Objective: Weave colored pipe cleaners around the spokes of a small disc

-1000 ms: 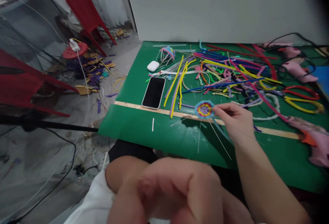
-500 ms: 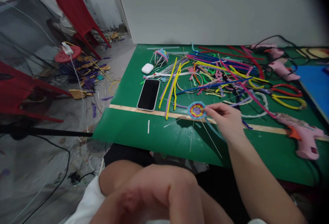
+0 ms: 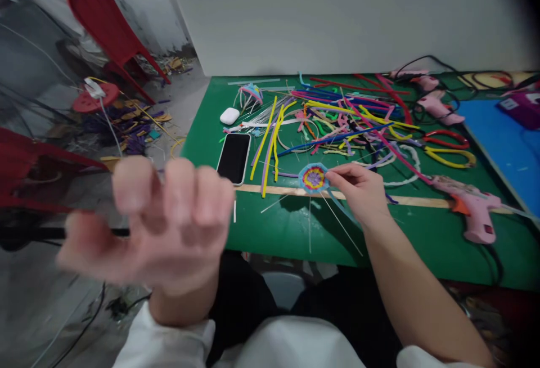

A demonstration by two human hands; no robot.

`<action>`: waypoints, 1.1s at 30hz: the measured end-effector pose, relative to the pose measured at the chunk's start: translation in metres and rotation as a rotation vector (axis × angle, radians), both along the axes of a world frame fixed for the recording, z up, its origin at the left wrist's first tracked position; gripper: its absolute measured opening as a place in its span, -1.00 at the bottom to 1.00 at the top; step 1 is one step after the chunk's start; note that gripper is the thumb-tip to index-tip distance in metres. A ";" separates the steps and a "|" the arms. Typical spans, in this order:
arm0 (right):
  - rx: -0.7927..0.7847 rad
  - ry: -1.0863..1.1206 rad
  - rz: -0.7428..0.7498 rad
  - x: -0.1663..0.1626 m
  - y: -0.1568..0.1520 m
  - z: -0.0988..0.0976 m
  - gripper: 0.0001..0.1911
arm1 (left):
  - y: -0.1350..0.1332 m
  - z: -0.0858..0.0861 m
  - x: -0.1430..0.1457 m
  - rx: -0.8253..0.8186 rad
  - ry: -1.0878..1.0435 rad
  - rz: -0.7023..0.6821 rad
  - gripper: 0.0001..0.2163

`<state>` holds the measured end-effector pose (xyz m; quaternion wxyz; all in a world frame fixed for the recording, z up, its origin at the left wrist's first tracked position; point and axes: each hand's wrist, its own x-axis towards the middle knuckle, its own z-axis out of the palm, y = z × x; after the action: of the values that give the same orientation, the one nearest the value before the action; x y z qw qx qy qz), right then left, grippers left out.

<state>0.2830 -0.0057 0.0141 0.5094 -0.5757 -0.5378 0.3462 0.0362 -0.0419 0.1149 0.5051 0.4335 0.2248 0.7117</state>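
Note:
My right hand [image 3: 358,191] pinches the right rim of a small woven disc [image 3: 313,178] between thumb and fingertips. The disc has rings of purple, yellow, red and light blue, with thin pale spokes sticking out all round. A light blue pipe cleaner [image 3: 346,209] trails from its rim under the hand. My left hand [image 3: 169,227] is raised close to the camera, left of the disc, palm toward me. Its fingers are half curled and apart, somewhat blurred, with nothing in them.
Beyond the disc lies a pile of coloured pipe cleaners [image 3: 337,117] on the green table [image 3: 274,233]. A phone [image 3: 234,157] and white earbud case [image 3: 230,115] are at left. Scissors [image 3: 449,157] and a pink glue gun [image 3: 475,207] lie at right.
My left hand has come up from low in front of my lap to the left, its fingers now spread. The camera view has shifted slightly; my right hand keeps its pinch on the disc.

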 end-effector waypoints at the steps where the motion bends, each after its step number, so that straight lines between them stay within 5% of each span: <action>1: 0.010 0.033 0.007 0.000 0.000 0.001 -0.90 | 0.016 -0.005 -0.004 0.084 -0.002 0.064 -0.84; 4: 0.014 0.112 0.051 0.000 -0.002 0.005 -0.89 | 0.053 -0.027 -0.005 0.071 0.153 0.043 -0.84; 8: 0.000 0.137 0.123 -0.002 -0.005 0.008 -0.88 | 0.058 -0.051 0.016 -0.198 0.738 -0.692 -0.43; 10: 0.010 0.139 0.160 -0.004 -0.007 0.009 -0.88 | 0.050 -0.056 0.031 -0.239 0.791 -0.821 -0.38; 19: -0.079 0.206 0.216 -0.016 -0.012 0.014 -0.80 | 0.041 -0.079 0.068 -0.301 0.783 -0.260 -0.80; 27: -0.078 0.267 0.240 -0.018 -0.015 0.011 -0.82 | 0.035 -0.082 0.070 -0.235 0.890 -0.145 -0.83; 30: -0.107 0.329 0.274 -0.016 -0.013 0.010 -0.81 | 0.036 -0.076 0.066 -0.262 0.873 -0.199 -0.79; 33: -0.152 0.359 0.336 -0.011 -0.010 0.013 -0.81 | 0.044 -0.067 0.047 -0.292 0.802 -0.612 -0.54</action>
<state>0.2723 -0.0161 0.0267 0.4872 -0.4443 -0.4992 0.5621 0.0835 0.0021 0.0484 0.6193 0.6429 0.3602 0.2709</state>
